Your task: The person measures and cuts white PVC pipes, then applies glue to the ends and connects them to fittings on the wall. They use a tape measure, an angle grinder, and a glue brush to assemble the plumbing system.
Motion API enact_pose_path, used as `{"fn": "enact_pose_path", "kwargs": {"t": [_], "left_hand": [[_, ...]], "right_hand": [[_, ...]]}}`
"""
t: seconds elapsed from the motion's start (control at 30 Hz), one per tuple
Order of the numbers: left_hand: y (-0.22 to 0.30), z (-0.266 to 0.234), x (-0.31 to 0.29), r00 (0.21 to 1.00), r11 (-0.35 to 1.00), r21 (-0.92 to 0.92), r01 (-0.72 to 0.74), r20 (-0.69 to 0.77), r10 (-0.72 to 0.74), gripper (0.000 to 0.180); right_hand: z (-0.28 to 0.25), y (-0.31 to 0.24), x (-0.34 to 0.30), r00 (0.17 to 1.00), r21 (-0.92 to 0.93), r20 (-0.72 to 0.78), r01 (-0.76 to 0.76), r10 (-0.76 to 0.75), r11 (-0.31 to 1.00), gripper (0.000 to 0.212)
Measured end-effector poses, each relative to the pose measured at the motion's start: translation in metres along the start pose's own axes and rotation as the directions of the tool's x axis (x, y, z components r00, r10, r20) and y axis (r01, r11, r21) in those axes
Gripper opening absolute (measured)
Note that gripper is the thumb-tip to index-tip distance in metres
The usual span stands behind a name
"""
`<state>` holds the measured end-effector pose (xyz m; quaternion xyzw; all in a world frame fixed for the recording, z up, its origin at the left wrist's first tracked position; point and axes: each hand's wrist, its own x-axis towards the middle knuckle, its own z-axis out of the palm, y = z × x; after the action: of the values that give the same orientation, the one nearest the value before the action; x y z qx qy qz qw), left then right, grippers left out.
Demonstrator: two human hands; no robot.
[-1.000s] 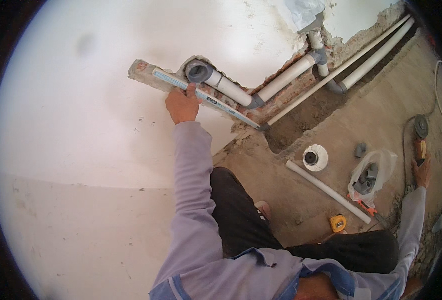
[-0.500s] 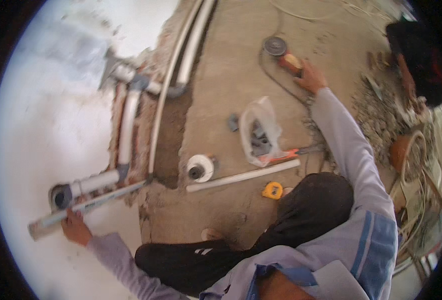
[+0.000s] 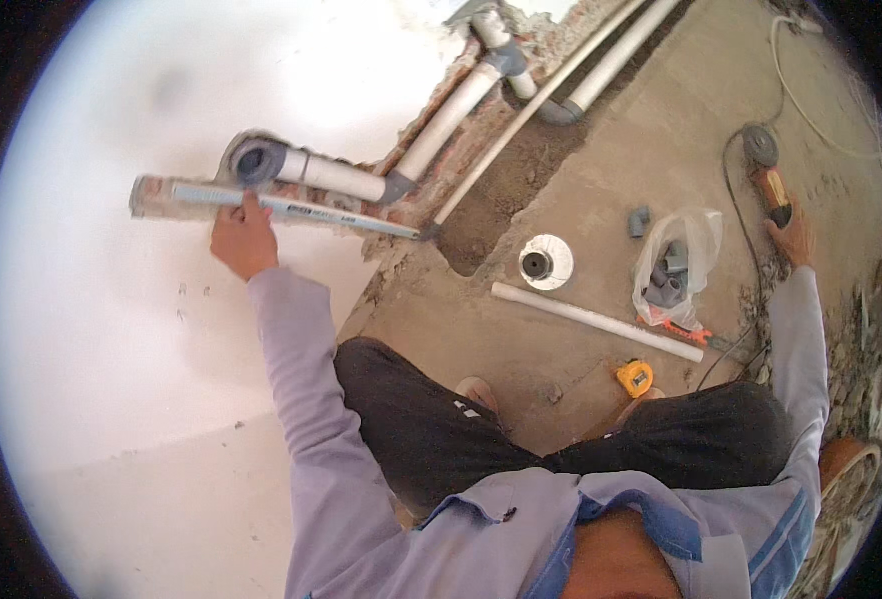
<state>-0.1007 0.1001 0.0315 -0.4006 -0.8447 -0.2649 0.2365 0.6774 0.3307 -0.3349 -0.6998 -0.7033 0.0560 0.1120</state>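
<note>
My left hand (image 3: 244,238) is at the wall on the left, its fingers closed at a thin pale pipe (image 3: 341,217) that carries dark print. This pipe runs along the wall from a rough cutout to a dark elbow fitting (image 3: 428,231). Just above it, a wider white pipe (image 3: 333,176) ends in a grey elbow (image 3: 258,161) with its mouth facing out. On the right, my right hand (image 3: 796,238) grips the handle of a red and yellow angle grinder (image 3: 773,188). The grinder lies on the floor, its disc (image 3: 760,145) pointing away from me.
A clear bag (image 3: 709,240) of grey fittings and a loose fitting (image 3: 639,221) lie on the floor. Nearby are a white roll (image 3: 558,262), a cut white pipe (image 3: 601,321), orange-handled pliers (image 3: 683,328) and a yellow tape measure (image 3: 635,377). Beyond the trench (image 3: 511,190) edge runs the grinder's cord (image 3: 745,220).
My view has swung left, so everything sits further right in the picture. My left hand stays at the thin pipe, and my right hand stays on the angle grinder.
</note>
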Motion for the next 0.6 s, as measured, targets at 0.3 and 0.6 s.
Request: {"fn": "enact_pose_path", "kwargs": {"t": [0.3, 0.6], "left_hand": [[-0.021, -0.018, -0.009, 0.999, 0.998, 0.06, -0.007, -0.052, 0.01, 0.036], [-0.034, -0.007, -0.005, 0.995, 0.997, -0.049, -0.054, -0.092, 0.049, 0.031]], "right_hand": [[-0.119, -0.165, -0.008, 0.905, 0.127, -0.068, 0.425, -0.419, 0.896, 0.077], [-0.17, -0.394, -0.099, 0.174, 0.285, 0.465, 0.899, -0.868, 0.333, 0.039]]}}
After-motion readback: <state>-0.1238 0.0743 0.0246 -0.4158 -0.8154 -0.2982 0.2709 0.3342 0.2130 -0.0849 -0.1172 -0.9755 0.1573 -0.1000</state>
